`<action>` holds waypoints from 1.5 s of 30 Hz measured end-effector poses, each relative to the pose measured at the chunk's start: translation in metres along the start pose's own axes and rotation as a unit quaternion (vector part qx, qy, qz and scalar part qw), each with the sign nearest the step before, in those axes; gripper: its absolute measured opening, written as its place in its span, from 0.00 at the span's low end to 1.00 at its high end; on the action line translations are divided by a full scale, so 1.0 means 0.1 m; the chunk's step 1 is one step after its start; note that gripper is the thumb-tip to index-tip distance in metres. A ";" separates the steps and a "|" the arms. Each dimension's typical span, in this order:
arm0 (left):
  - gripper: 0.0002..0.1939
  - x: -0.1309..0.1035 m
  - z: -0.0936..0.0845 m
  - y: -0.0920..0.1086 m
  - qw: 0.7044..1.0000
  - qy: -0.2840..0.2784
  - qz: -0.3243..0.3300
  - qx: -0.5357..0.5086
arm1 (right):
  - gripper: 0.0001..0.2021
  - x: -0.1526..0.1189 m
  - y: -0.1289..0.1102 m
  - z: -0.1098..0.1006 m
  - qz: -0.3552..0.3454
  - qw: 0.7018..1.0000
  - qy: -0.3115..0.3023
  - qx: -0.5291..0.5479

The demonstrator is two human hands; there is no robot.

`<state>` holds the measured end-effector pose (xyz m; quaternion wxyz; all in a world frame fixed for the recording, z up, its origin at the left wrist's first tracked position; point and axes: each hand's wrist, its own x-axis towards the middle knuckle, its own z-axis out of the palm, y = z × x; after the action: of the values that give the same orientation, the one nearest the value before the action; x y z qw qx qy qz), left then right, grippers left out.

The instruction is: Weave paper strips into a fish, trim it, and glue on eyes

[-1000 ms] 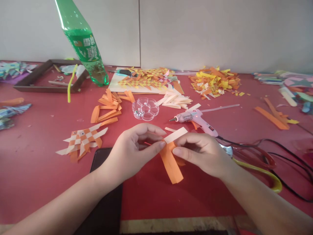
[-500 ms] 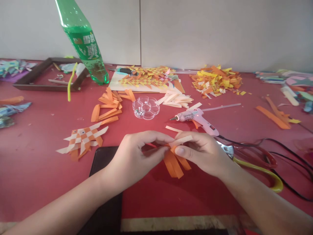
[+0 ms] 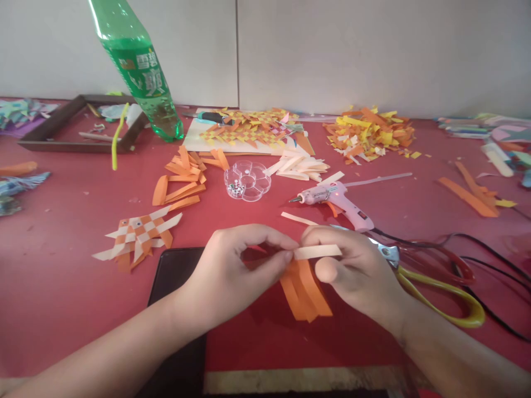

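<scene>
My left hand (image 3: 249, 265) pinches a bundle of paper strips between thumb and forefinger. Several orange paper strips (image 3: 307, 290) hang down from the pinch, and a cream paper strip (image 3: 318, 252) lies across their top, pointing right. My right hand (image 3: 352, 265) is curled around the cream strip's right end, with the forefinger behind it and the thumb at its lower edge; the other fingertips are hidden. To the left lies a woven orange-and-cream paper fish (image 3: 143, 235) with small eyes. A loose cream strip (image 3: 297, 219) rests just beyond my hands.
A pink glue gun (image 3: 332, 200), scissors (image 3: 440, 298) and black cables are at right. Behind stand a clear flower-shaped tray (image 3: 248, 181), orange strips (image 3: 185, 174), cream strips (image 3: 301, 165), a tilted green bottle (image 3: 145, 83) and a dark frame (image 3: 66, 146). A black flat object (image 3: 176, 342) lies below my left wrist.
My right thumb has drawn back from the orange strips and moved slightly right. The cream strip now lies more level, and more of the orange strips shows below.
</scene>
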<state>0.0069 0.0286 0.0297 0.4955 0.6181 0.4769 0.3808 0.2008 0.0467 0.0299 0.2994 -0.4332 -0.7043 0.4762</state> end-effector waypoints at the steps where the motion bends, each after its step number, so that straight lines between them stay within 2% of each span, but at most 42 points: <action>1: 0.04 0.01 0.00 0.00 1.000 0.005 -0.010 -0.013 | 0.31 -0.01 0.00 -0.01 -0.011 1.000 -0.004 0.007; 6: 0.04 0.04 -0.04 -0.02 0.992 0.023 -0.065 -0.103 | 0.08 -0.06 -0.03 -0.06 -0.061 0.998 -0.022 -0.003; 10: 0.04 0.05 -0.04 -0.04 0.989 0.029 -0.065 -0.127 | 0.11 -0.05 -0.02 -0.07 -0.066 0.997 -0.035 0.001; 16: 0.02 0.05 -0.03 -0.04 0.992 0.014 -0.062 -0.110 | 0.05 -0.03 -0.01 0.00 -0.032 0.999 0.011 -0.007; 23: 0.03 0.05 -0.03 -0.02 0.991 0.014 -0.058 -0.123 | 0.11 -0.01 -0.05 -0.01 -0.012 0.998 0.030 -0.046; 28: 0.03 0.03 -0.01 -0.03 0.993 0.028 -0.025 -0.114 | 0.13 0.01 -0.04 -0.02 -0.015 0.996 0.047 -0.073; 35: 0.05 0.05 -0.01 -0.03 0.992 0.026 -0.007 -0.120 | 0.11 -0.01 -0.01 -0.02 0.022 0.999 0.042 -0.022; 41: 0.09 0.03 -0.01 -0.01 0.996 0.031 -0.012 -0.078 | 0.10 0.00 0.00 -0.02 0.018 0.999 0.040 0.009; 45: 0.09 0.02 0.00 -0.01 0.994 0.018 -0.031 -0.099 | 0.08 0.00 -0.02 0.00 0.003 0.999 0.048 -0.004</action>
<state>0.0070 0.0308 0.0285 0.5574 0.5440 0.4647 0.4212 0.2006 0.0466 0.0315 0.3295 -0.4587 -0.6899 0.4528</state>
